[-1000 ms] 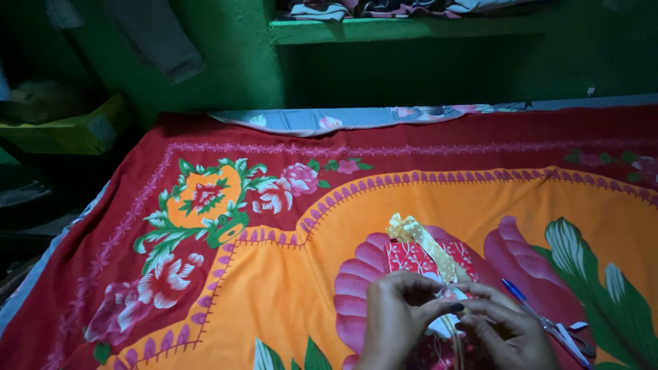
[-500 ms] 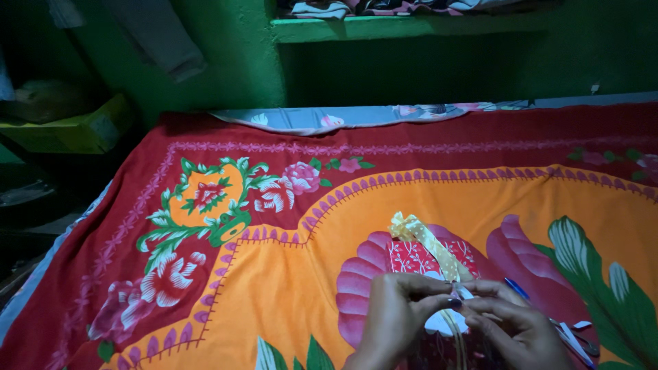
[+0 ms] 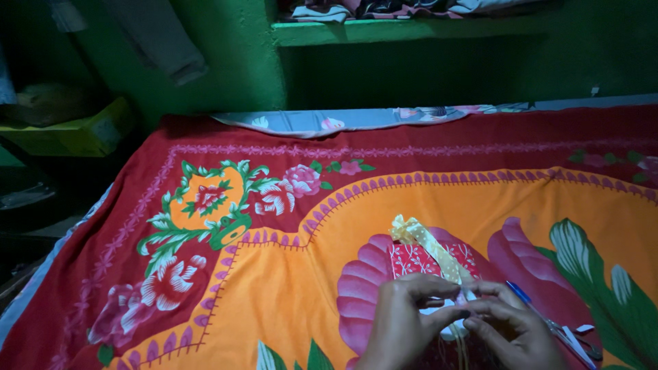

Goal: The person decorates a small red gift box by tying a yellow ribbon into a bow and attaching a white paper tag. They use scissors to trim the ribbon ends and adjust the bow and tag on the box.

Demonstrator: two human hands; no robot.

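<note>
Item: red patterned packet (image 3: 418,259), just beyond our hands on the floral bedspread (image 3: 288,274). Left hand (image 3: 404,315) and right hand (image 3: 510,329) pinch its yellow dotted ribbon (image 3: 432,245) together, apparently steadying it. Blue pen (image 3: 524,296) beside the right hand.

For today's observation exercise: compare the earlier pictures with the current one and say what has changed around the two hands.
Very little changed. Both hands, left hand and right hand, keep pinching the yellow dotted ribbon over the red patterned parcel; the fingertips closed slightly. The blue pen and floral blanket stayed put.
</note>
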